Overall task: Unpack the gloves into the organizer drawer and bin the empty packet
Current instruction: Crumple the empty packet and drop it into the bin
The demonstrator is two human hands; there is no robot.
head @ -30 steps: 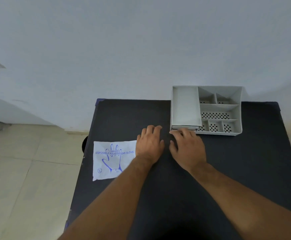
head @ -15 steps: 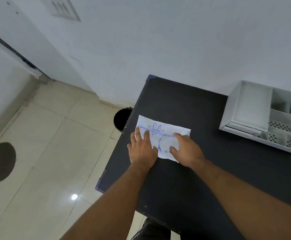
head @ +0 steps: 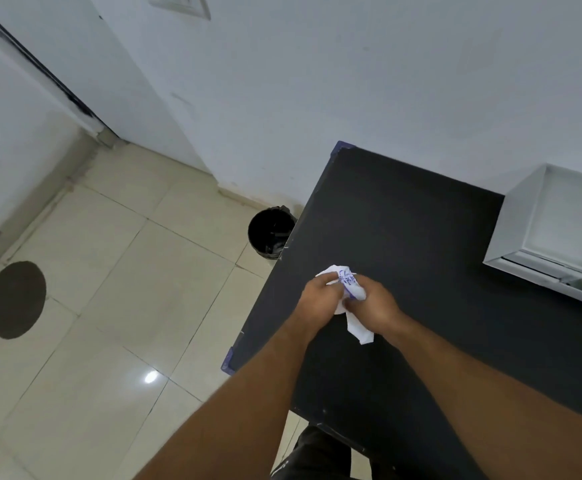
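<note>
chg: packet (head: 349, 283) flat 0.5 s ago, now crumpled in ball | grip: left hand (head: 320, 296) + right hand (head: 375, 308) both clamped on it | pos: near bin (head: 252, 233), to its right, higher | task: prob. emptied, binning comes next

Crumpled packet (head: 349, 281) between both hands (head: 321, 301) (head: 376, 306)

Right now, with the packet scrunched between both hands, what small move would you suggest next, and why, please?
Probably swing the packet left, past the table edge, and hold it over the bin. It is already crumpled into a wad between the left hand and right hand, and the open black bin stands on the floor right beside the table's left edge.
</note>
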